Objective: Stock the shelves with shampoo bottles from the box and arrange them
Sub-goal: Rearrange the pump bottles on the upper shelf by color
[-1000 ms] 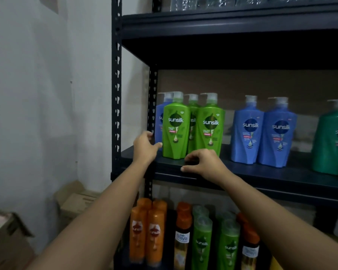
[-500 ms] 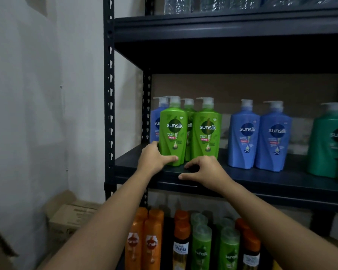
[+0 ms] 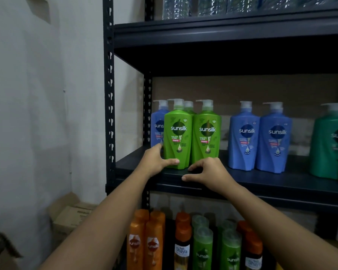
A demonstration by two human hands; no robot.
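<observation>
Between thumb and fingers — left hand (image 3: 154, 160) — green bottle (image 3: 177, 139).

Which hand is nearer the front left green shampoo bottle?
Left. The left hand grips the front left green shampoo bottle at its base; the right hand rests on the shelf edge beside it.

On the middle shelf, the left green bottle (image 3: 177, 137) carried the white word "sunsilk", with a small red tag below that read "SHAMPOO". The right green bottle (image 3: 206, 135) showed the same brand and tag. Two blue bottles (image 3: 244, 137) (image 3: 273, 139) also showed "sunsilk"; their smaller print was too small to read. The blue bottle at the back (image 3: 157, 127) showed only "suns". On the lower shelf, the orange bottles (image 3: 135, 244) had "sunsilk", partly cut, and a dark bottle with an orange cap (image 3: 181, 248) had "Safi Shayla".
</observation>
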